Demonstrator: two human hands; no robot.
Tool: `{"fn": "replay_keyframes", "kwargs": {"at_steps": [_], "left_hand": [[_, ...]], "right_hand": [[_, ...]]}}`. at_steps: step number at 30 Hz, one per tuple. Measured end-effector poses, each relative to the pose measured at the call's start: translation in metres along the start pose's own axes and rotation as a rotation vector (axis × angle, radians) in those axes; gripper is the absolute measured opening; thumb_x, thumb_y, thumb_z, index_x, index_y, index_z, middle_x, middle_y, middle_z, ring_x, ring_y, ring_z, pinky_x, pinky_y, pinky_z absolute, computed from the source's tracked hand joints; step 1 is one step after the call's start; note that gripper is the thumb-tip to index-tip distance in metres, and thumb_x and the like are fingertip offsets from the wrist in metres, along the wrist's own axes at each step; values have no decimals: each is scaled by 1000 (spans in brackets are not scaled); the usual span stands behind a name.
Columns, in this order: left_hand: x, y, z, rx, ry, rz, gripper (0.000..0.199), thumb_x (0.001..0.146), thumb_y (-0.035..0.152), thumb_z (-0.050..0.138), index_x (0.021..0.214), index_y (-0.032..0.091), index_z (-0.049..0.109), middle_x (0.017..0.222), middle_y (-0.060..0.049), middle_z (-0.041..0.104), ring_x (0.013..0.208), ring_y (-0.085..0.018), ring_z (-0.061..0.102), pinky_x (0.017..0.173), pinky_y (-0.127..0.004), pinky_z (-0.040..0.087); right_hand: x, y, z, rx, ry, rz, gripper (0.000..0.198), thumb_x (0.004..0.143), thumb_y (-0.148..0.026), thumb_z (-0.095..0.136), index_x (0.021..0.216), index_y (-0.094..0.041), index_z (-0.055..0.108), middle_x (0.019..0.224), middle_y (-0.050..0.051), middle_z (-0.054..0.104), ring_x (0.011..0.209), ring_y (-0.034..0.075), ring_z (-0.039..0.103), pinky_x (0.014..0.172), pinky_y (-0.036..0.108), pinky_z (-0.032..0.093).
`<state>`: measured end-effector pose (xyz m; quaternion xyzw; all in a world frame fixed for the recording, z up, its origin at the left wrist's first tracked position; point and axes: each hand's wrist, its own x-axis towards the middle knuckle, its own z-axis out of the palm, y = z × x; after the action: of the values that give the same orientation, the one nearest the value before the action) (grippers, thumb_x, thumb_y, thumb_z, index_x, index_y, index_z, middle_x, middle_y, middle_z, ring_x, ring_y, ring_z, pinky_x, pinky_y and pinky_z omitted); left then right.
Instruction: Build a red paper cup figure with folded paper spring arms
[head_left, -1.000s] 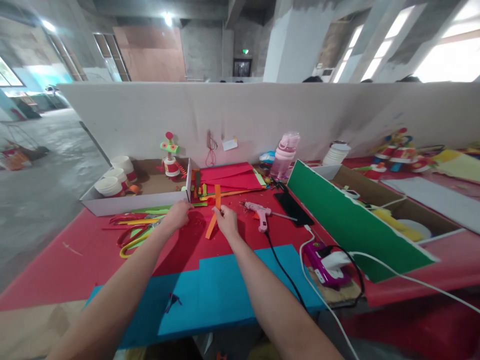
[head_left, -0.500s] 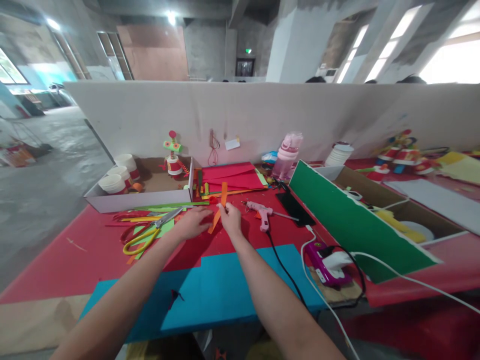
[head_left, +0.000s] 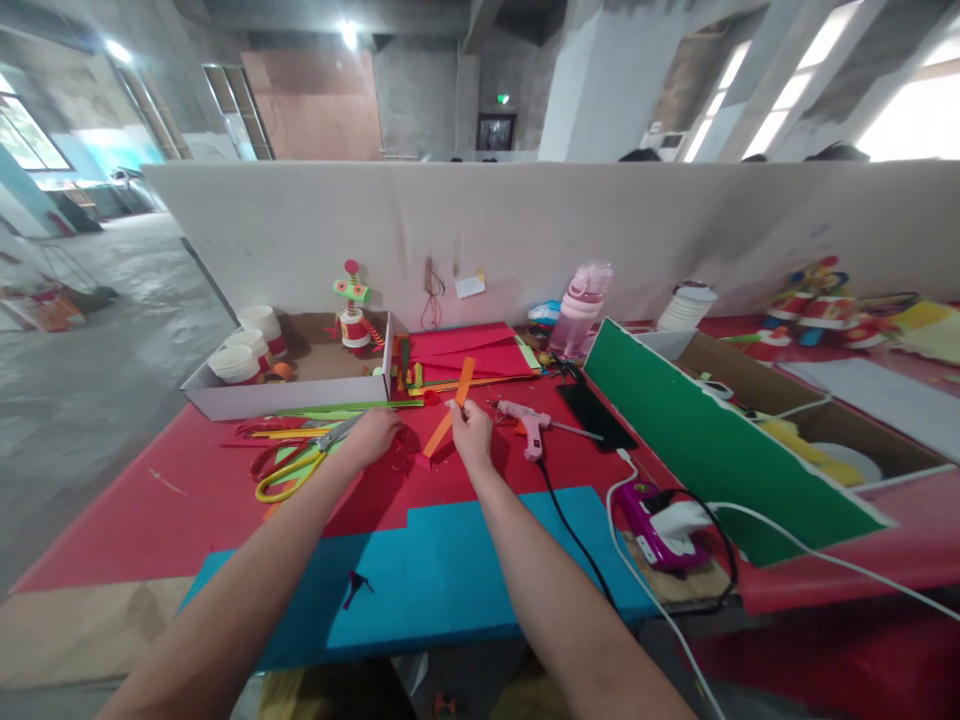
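My right hand is closed on an orange paper strip, which slants up past the fingers and down to the left. A small red piece lies at the strip's lower end. To the left, my left hand is over the table beside the blades of the scissors with yellow and red handles. Its fingers point down and are blurred, so their grip is unclear. A pink glue gun lies just right of my right hand.
Green and yellow strips lie around the scissors. A white box with paper cups and a paper-cup figure stands back left. On the right are a phone, a purple power strip with cables and a green-sided box.
My left hand has moved left, away from the orange strip and toward the scissors. In my right hand the strip has tilted further to the right at its top. The view has shifted slightly.
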<state>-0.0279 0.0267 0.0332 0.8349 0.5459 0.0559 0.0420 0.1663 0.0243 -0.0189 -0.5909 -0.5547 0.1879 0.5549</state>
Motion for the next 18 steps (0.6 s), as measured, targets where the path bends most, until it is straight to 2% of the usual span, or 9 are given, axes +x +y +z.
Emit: {"fn": "replay_keyframes", "kwargs": {"at_steps": [4,9,11,14,16,18], "left_hand": [[7,18,17,31,-1,-42,21,86,12,46,88,11,66,99,-16,67,96,-23,63,85,-31,46],[13,23,19,22,-59,-98,20,82,8,48,88,10,67,95,-17,68,91,-23,64,80,-30,46],[15,24,15,7,-105,-84,19,80,8,50,84,12,68,91,-15,70,85,-22,65,75,-28,46],[11,25,7,-31,-178,23,16,76,10,56,76,16,70,85,-8,72,80,-18,65,73,-24,46],[5,19,-1,-53,-110,62,19,78,12,53,76,17,71,86,-7,72,82,-18,65,75,-24,46],[-1,8,-11,-114,6,-24,22,82,19,51,84,17,73,90,-7,73,85,-19,65,77,-26,47]], "right_hand": [[0,2,2,-33,-23,-12,37,87,-44,47,60,-20,55,52,-1,52,50,14,43,52,26,25],[-1,2,4,-24,-50,-13,36,87,-44,47,62,-20,56,53,-1,53,52,14,44,53,25,26],[-1,1,4,-14,-58,-6,35,87,-43,47,63,-20,57,54,-1,53,52,14,44,53,25,27],[-1,-1,2,4,-69,-4,34,87,-42,48,63,-20,56,53,-3,51,52,13,42,52,25,26],[-1,-2,2,5,-60,0,35,87,-42,48,61,-20,53,51,-4,47,50,12,39,52,25,24],[-1,-2,3,4,-57,1,36,87,-43,48,60,-20,51,50,-5,44,50,12,37,51,25,23]]}}
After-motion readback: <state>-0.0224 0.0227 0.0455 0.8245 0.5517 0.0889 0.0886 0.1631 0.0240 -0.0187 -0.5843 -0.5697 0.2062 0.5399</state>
